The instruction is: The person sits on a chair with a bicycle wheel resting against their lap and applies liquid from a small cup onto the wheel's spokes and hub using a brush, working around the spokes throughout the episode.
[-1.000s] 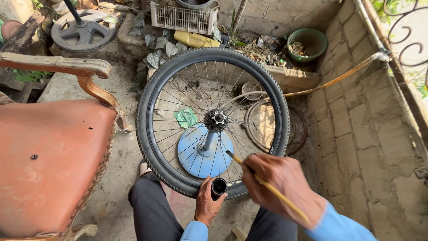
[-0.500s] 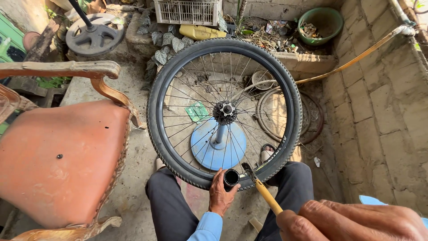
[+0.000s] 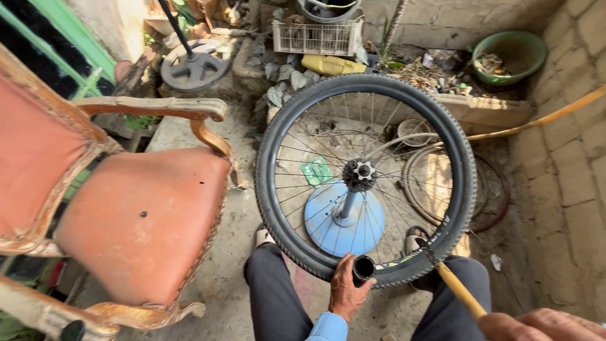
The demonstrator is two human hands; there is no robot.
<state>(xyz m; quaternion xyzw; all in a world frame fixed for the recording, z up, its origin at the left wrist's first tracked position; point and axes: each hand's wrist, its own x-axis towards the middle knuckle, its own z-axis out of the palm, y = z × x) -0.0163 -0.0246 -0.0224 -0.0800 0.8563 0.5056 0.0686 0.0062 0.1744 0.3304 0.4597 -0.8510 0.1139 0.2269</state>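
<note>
Wheel (image 3: 365, 180) now sits more to the right, w/ the chair (image 3: 126, 215) bigger at left. Left hand (image 3: 346, 290) wraps a small black can (image 3: 363, 268) at bottom center. Right hand (image 3: 543, 325) (bottom right corner) pinches a brush (image 3: 457, 287) touching the tire. Brush may slip, drip on the trousers.

Spoked bicycle wheel with black tyre (image 3: 365, 173) lies flat on round blue metal stand (image 3: 344, 225), in front of the person's knees. Worn orange upholstered wooden armchair (image 3: 120, 208) stands left of wheel. Green plastic bowl (image 3: 509, 55) sits behind wheel, far right; white wire crate (image 3: 314, 36) behind it, centre.
</note>
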